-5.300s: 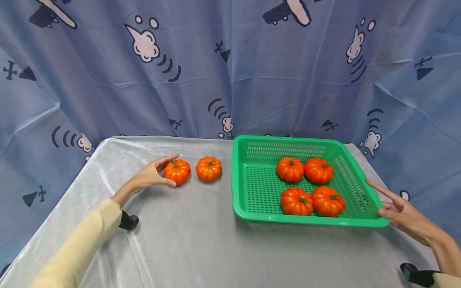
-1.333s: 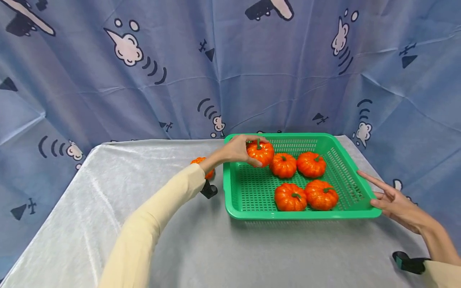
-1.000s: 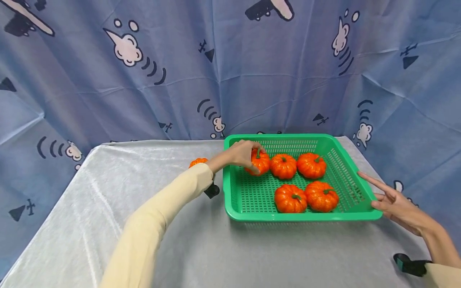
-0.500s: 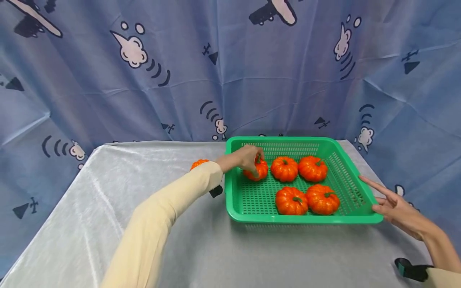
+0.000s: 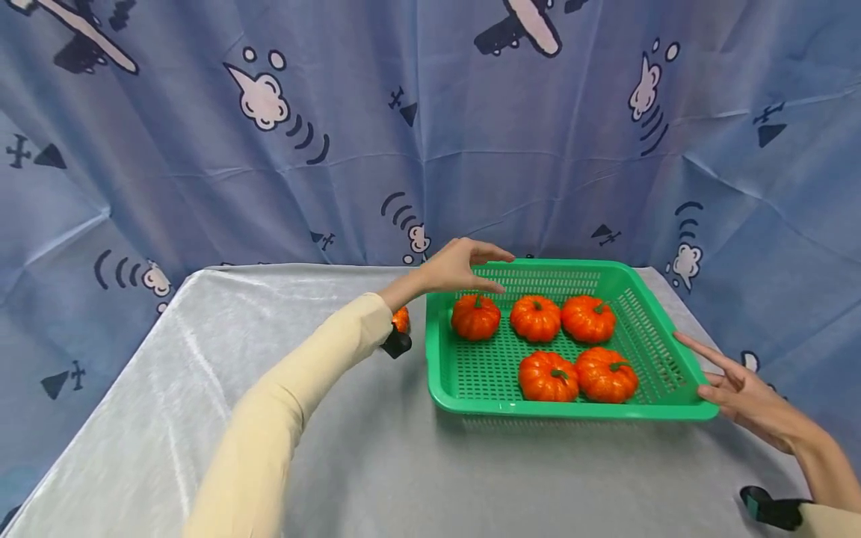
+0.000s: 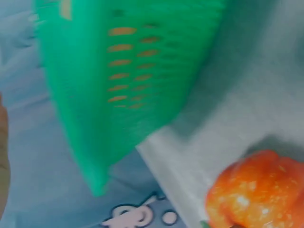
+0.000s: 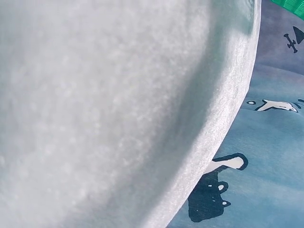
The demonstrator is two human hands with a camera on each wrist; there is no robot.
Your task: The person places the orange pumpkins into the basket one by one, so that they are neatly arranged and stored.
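My left hand (image 5: 457,267) hovers over the back left corner of the green plastic basket (image 5: 538,409), thumb and fingers apart, holding nothing. Just below it, inside the basket, sits an orange pumpkin (image 5: 475,318). Two more pumpkins stand to its right in the back row, the nearer being one pumpkin (image 5: 535,319). In front lie a pumpkin (image 5: 548,376) and its neighbour (image 5: 607,375). Partly hidden behind my left wrist, another pumpkin (image 5: 401,320) rests on the cloth, showing large in the left wrist view. My right hand (image 5: 753,400) touches the basket's right rim with extended index finger and thumb.
A pale grey cloth (image 5: 377,463) covers the table. Behind it hangs a blue curtain (image 5: 363,112) printed with planes and clouds. The right wrist view holds mostly cloth and the table's edge.
The left hand carried a pumpkin from the cloth into the basket's back left part, let go of it and rose. The right hand stays at the rim.
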